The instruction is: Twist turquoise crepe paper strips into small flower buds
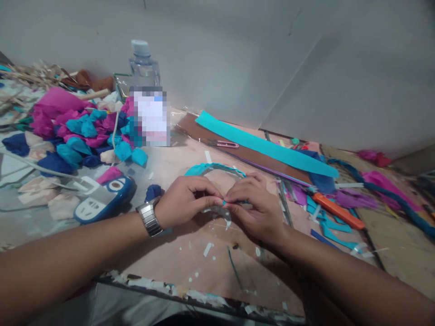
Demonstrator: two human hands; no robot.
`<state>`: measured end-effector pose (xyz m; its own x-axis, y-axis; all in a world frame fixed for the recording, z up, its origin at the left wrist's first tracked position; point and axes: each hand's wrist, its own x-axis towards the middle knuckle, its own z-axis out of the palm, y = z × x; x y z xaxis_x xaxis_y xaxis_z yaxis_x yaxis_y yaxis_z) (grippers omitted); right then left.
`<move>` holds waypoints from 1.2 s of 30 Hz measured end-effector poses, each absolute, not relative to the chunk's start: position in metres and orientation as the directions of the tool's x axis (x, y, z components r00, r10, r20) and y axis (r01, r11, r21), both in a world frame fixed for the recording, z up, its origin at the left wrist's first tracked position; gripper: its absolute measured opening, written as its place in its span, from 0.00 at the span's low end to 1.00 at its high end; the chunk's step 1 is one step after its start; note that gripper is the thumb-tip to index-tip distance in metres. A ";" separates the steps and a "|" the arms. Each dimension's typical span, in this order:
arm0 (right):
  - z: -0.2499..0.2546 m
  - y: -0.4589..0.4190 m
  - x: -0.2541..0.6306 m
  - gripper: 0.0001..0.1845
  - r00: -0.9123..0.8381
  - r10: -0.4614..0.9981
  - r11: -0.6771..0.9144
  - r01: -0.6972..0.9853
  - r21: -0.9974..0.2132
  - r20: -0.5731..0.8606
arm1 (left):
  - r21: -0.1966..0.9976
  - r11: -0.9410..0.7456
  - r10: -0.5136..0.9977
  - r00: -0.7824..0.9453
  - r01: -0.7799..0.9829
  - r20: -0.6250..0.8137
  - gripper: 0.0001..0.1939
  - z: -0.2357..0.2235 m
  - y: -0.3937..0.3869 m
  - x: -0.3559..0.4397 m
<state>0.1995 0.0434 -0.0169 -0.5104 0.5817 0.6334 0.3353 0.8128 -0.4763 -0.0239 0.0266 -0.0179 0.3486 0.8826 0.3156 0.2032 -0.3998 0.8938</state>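
Both hands were observed at work over the counter (pixel 163 260), fingertips meeting in front of a curved turquoise band (pixel 200 169). The left hand (pixel 190 199) pinched a small turquoise bit of the band between thumb and forefinger. The right hand (pixel 256 206) gripped the same bit from the other side, its remaining fingers bent over the band's right end. The band arched just beyond the hands; whether it formed a closed loop could not be told.

A metal watch (pixel 150 218) was worn on the left wrist. Near it lay a navy scrap (pixel 153 192) and, farther left, a blue-and-white power strip (pixel 103 199). A heap of crumpled pieces (pixel 83 126) stood behind that, beside a capped bottle (pixel 144 68). Beyond the hands, pink-handled snips (pixel 227 144) and a turquoise strip (pixel 265 146) rested on a brown sheet (pixel 288 168). An orange cutter (pixel 338 211) lay to the right.
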 end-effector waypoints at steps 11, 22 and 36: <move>-0.014 0.042 0.199 0.02 -0.521 0.553 0.833 0.362 -0.419 0.650 | 0.931 -0.305 0.908 0.356 0.200 0.221 0.09 -0.021 0.025 -0.021; -0.014 0.045 0.197 0.04 -0.468 0.597 0.797 0.436 -0.418 0.651 | 0.908 -0.383 0.903 0.275 0.171 0.329 0.07 -0.014 0.014 -0.019; -0.014 0.047 0.202 0.04 -0.462 0.577 0.807 0.447 -0.385 0.674 | 0.898 -0.424 0.873 0.318 0.116 0.371 0.07 -0.012 0.015 -0.019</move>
